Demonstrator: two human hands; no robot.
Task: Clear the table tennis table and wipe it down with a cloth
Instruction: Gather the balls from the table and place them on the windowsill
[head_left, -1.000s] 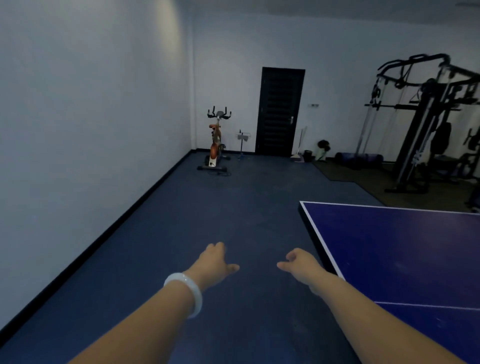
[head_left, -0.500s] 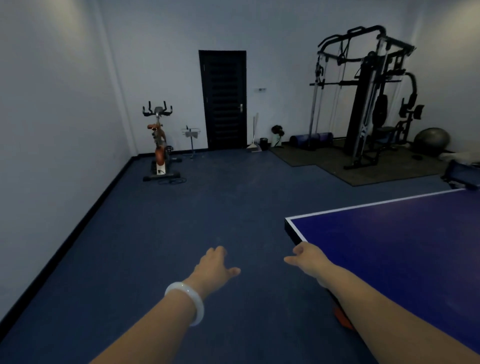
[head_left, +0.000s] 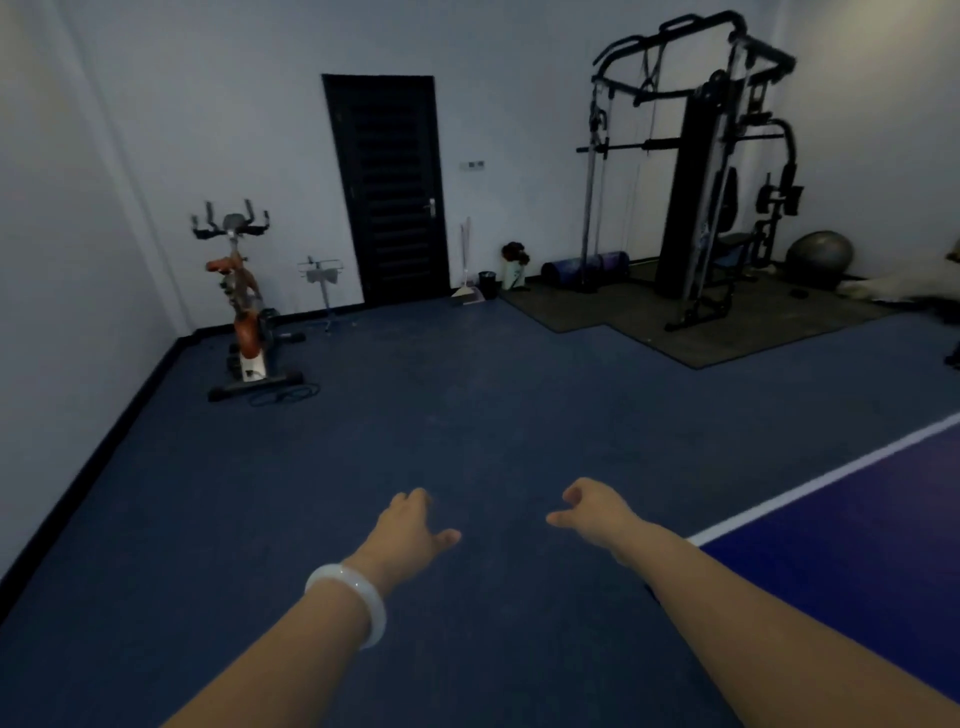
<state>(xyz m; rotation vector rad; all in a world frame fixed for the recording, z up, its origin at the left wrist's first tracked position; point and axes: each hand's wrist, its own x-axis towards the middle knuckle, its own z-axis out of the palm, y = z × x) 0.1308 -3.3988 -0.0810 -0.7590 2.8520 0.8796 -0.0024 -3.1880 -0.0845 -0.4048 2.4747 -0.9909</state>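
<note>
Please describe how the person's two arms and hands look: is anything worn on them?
Both forearms are bare, with no sleeves or gloves in view. The left hand has a smooth, pale white bangle round its wrist. The right hand and its wrist carry nothing.

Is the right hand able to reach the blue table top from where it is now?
Probably yes. The right hand holds nothing and hovers over the floor just beside the table top, whose white-lined corner lies next to that forearm. Nothing stands between them.
</note>
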